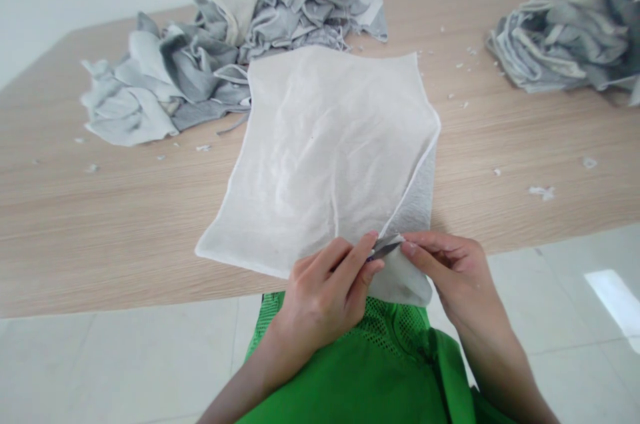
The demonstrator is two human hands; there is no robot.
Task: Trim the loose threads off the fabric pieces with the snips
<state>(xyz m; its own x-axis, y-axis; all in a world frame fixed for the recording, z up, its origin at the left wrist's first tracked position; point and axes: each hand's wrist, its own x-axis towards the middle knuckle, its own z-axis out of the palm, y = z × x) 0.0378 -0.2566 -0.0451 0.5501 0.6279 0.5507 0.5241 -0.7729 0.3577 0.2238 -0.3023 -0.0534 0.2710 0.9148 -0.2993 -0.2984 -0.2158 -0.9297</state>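
Observation:
A pale off-white cloth with a stitched white border lies spread on the table, its near part hanging over the front edge. Its right side is folded over, and a grey underside shows there. My left hand is closed at the cloth's near right edge. Small metal snips stick out from its fingers, pointing right; their handle is hidden. Close by the blade tips, my right hand pinches the cloth's edge between thumb and fingers, with a bit of white at the fingertips.
A heap of crumpled grey and white cloths lies at the back left of the wooden table. Another cloth pile sits at the back right. White scraps are scattered about. Green clothing is below my hands.

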